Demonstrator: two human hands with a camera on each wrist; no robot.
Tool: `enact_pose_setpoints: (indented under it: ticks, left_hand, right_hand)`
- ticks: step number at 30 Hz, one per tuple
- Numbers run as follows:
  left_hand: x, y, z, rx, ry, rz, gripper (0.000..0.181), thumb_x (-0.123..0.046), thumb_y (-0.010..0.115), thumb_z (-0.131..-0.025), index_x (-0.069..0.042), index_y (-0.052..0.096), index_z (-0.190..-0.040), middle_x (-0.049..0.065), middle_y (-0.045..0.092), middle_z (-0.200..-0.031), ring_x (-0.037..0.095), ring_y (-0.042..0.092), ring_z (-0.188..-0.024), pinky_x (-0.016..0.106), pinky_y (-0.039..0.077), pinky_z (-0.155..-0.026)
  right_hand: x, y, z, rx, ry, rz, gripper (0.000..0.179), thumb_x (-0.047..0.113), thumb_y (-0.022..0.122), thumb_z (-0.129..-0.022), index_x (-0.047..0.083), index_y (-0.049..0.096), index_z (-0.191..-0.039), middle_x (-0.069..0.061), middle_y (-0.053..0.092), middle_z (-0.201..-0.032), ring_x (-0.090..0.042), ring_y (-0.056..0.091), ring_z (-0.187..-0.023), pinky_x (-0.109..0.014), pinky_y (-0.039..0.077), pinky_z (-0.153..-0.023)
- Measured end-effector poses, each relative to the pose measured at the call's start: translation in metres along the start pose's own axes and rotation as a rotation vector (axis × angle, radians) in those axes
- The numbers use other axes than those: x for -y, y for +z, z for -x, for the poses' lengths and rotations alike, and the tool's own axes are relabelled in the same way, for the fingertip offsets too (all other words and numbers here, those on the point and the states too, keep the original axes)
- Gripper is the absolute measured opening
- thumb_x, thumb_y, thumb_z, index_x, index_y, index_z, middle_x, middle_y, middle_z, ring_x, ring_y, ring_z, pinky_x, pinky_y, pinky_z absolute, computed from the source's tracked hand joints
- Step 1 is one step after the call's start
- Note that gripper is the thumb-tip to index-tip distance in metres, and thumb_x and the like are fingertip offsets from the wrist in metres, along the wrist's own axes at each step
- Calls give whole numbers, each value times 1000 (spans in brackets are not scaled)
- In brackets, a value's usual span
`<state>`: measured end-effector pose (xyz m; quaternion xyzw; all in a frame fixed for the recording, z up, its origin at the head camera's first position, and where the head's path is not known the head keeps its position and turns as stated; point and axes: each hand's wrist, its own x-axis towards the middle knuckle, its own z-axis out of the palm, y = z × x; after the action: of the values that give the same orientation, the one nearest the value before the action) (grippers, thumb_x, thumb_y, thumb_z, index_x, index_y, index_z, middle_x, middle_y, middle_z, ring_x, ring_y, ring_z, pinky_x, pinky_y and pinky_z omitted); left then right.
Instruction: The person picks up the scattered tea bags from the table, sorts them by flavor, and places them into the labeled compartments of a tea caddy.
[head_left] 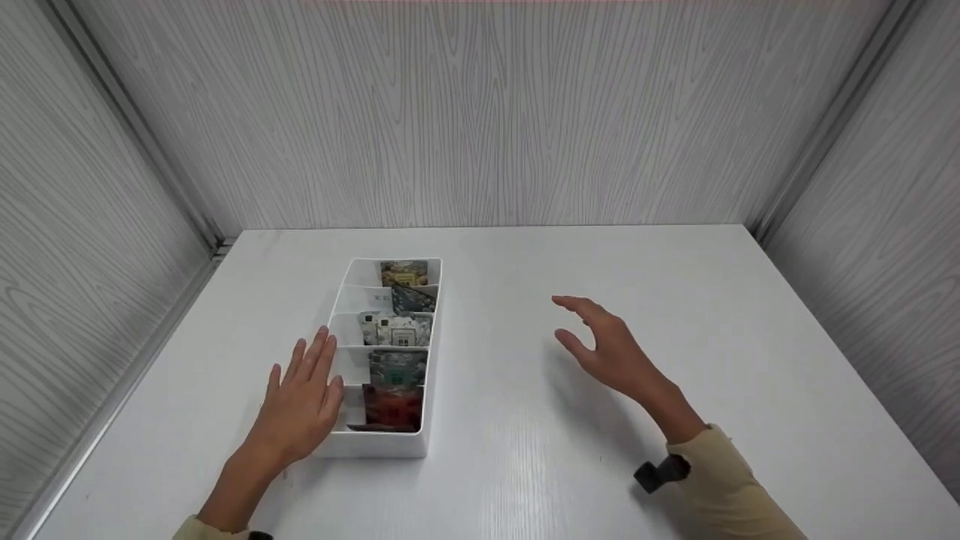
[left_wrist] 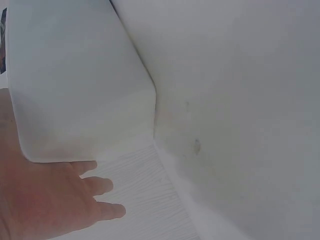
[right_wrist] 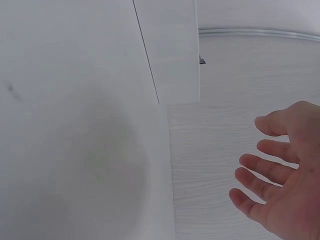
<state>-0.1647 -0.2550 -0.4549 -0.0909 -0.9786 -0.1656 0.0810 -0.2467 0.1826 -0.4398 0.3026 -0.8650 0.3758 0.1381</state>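
Observation:
A long white divided box (head_left: 429,360) stands left of the table's middle, holding small printed packets in its compartments. From the far end they run yellow (head_left: 405,273), dark blue (head_left: 414,298), white patterned (head_left: 397,330), green (head_left: 397,369) and red (head_left: 393,407). My left hand (head_left: 296,412) lies with straight fingers along the box's left side, thumb by the rim. In the left wrist view its palm faces the white box wall (left_wrist: 80,85). My right hand (head_left: 611,349) hovers over the table to the right, thumb and fingers spread, nothing in them.
The white tabletop (head_left: 510,300) extends around the box. Grey wood-grain panels close off the back (head_left: 480,112), the left (head_left: 82,247) and the right (head_left: 877,187). A black wrist device (head_left: 661,474) sits at the right sleeve (head_left: 727,487).

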Motion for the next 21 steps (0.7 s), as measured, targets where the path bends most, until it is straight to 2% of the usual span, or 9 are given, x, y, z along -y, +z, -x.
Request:
enact_pose_setpoints:
  ticks: [6, 12, 16, 21]
  left_hand:
    - [0, -3, -2, 23, -12, 48, 63, -27, 38, -109, 1, 20, -162, 18, 14, -170, 47, 9, -154, 75, 9, -115]
    - [5, -10, -9, 59, -8, 109, 68, -40, 35, -111, -2, 17, -163, 18, 10, -171, 47, 6, -155, 75, 5, -115]
    - [13, -16, -20, 40, -3, 111, 69, -44, 31, -111, -2, 16, -164, 17, 10, -171, 46, 6, -155, 74, 4, -115]
    - [20, -17, -33, 17, 19, 74, 67, -43, 31, -111, -2, 19, -163, 17, 11, -171, 45, 11, -155, 73, 9, -116]
  right_hand:
    - [-19, -20, 26, 48, 42, 47, 58, 25, 61, -105, 6, 41, -157, -9, 43, -159, -27, 37, -149, -52, 32, -118]
    - [-39, -41, 50, 118, 199, 83, 68, 41, 50, -109, 13, 22, -165, -8, 23, -169, -30, 19, -155, -58, 20, -121]
    - [-48, -54, 57, 128, 255, 103, 71, 44, 46, -109, 15, 15, -166, -11, 15, -171, -35, 10, -157, -63, 14, -121]
    - [-55, -70, 66, 125, 296, 147, 74, 46, 46, -109, 16, 11, -167, -13, 10, -171, -36, 4, -157, -67, 12, -119]
